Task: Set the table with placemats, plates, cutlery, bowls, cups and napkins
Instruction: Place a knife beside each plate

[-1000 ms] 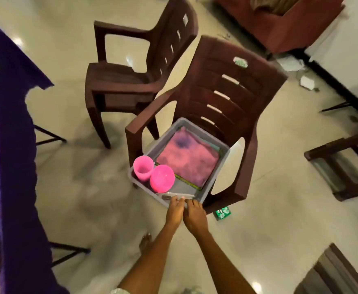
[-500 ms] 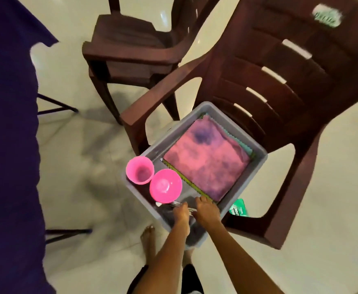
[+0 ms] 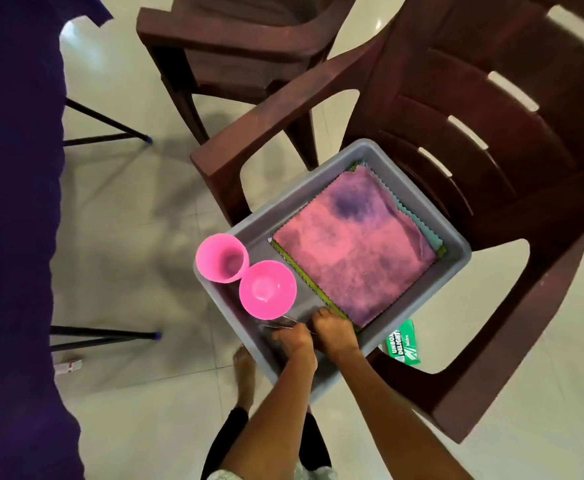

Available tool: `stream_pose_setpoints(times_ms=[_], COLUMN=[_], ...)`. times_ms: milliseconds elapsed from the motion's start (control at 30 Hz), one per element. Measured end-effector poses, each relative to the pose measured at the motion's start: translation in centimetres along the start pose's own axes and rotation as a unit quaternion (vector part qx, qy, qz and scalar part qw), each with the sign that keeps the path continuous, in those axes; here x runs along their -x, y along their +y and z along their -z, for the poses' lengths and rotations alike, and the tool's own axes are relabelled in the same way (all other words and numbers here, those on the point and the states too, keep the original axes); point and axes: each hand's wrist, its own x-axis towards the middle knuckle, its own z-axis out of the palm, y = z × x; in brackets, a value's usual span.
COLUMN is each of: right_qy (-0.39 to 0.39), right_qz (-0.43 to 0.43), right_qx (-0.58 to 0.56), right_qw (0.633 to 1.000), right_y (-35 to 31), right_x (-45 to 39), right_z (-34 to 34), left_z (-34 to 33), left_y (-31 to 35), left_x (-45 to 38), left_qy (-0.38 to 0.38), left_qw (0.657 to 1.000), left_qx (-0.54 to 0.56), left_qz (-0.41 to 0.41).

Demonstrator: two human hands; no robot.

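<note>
Though fingers curled, both grips' state unclear: L hand (image 3: 292,339), R hand (image 3: 335,332), cutlery (image 3: 283,322) half-hidden.
</note>
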Motion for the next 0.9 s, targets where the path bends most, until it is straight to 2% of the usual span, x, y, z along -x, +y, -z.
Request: stream_pose_setpoints(times_ms=[100, 267, 500, 733, 900], right_qy=[-0.005, -0.051, -0.065, -0.097, -0.108], right_qz=[0.033, 0.051, 0.045, 0.105, 0.141], right_qx=[0.04, 0.074, 0.119, 0.073, -0.051], right_qw=[0.999, 0.995, 0.99, 0.987, 0.983], right_y=[0.3, 0.2, -0.5, 0.3, 0.4], right_x=[0.8, 0.5, -0.2, 0.4, 2.9], right_z=[1.2, 2.2, 2.3, 2.4, 3.7], left_z=[-0.9, -2.0, -1.8, -1.9, -0.4], left_y=[0.5, 0.2, -0.6, -0.8, -1.5], left_x=[0.3, 0.2, -0.4, 0.2, 2.5], left_qy=[0.048, 0.031, 0.035, 0.02, 0.004], left_qw=[0.997, 0.995, 0.994, 0.992, 0.993], left_qx=[0.055, 0.09, 0.102, 0.12, 0.117], left_qz=[0.007, 0.02, 0.013, 0.026, -0.003])
